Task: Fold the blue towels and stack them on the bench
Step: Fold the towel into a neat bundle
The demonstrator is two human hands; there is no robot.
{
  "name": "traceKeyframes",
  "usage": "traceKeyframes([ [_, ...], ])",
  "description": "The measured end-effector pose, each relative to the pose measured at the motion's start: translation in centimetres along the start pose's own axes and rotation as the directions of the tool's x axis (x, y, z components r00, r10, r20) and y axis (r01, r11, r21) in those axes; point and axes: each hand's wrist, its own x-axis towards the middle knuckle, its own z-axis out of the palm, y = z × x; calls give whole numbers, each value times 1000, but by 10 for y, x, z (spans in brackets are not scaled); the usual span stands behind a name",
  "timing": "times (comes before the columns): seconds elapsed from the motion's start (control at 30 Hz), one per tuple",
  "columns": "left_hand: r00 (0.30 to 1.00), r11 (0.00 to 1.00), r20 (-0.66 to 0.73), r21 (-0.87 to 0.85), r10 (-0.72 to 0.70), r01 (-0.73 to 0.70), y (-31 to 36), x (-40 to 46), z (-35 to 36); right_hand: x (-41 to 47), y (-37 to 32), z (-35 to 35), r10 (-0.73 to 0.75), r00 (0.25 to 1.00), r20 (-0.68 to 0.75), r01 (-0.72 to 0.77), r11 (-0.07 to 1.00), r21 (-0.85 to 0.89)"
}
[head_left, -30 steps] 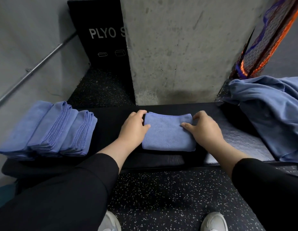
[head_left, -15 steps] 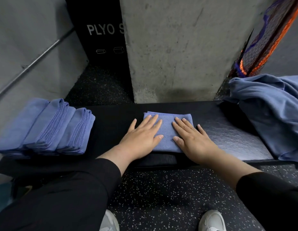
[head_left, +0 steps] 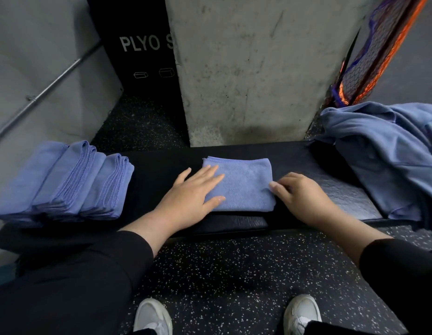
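Note:
A small folded blue towel [head_left: 244, 183] lies flat in the middle of the black padded bench [head_left: 336, 189]. My left hand [head_left: 190, 198] rests flat on its left part with straight fingers. My right hand [head_left: 299, 195] sits at the towel's right edge, fingers curled, fingertips touching that edge. A stack of folded blue towels [head_left: 65, 182] lies on the bench's left end. A heap of unfolded blue towels [head_left: 389, 153] covers the right end.
A concrete pillar [head_left: 253, 68] stands right behind the bench. A black plyo box [head_left: 142, 54] is behind on the left, a metal rail [head_left: 48, 90] on the left wall, and an orange and blue net [head_left: 379, 49] at the upper right. My shoes show on the speckled floor [head_left: 234, 274].
Both hands pressed flat on the towel half a second ago. Now my right hand has slid off to the towel's right edge and curled its fingers; my left hand stays flat, shifted slightly left.

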Motion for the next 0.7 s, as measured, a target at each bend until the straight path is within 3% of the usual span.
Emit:
traceKeyframes([
  [0.1, 991, 999, 133, 36, 5, -10, 10, -1, 9, -7, -11, 3, -15, 998, 56, 9, 995, 101],
  [0.27, 990, 999, 138, 54, -14, 7, 11, -2, 12, -22, -28, 6, -150, 977, 153, 114, 968, 224],
  [0.43, 991, 1000, 137, 19, -4, 2, 10, -3, 11, -22, -25, 9, -52, 986, 160, 11, 969, 247],
  [0.53, 989, 1000, 144, 21, -23, 21, 10, -4, 14, -17, -26, 1, -22, 994, 108, -17, 938, 347],
  [0.63, 990, 1000, 139, 11, -19, 17, 8, -5, 14, -13, -28, -1, 104, 993, 57, -119, 897, 426],
  [0.7, 990, 1000, 141, 22, -16, 13, 8, -5, 14, -14, -25, 1, 166, 983, 81, -184, 909, 373],
])
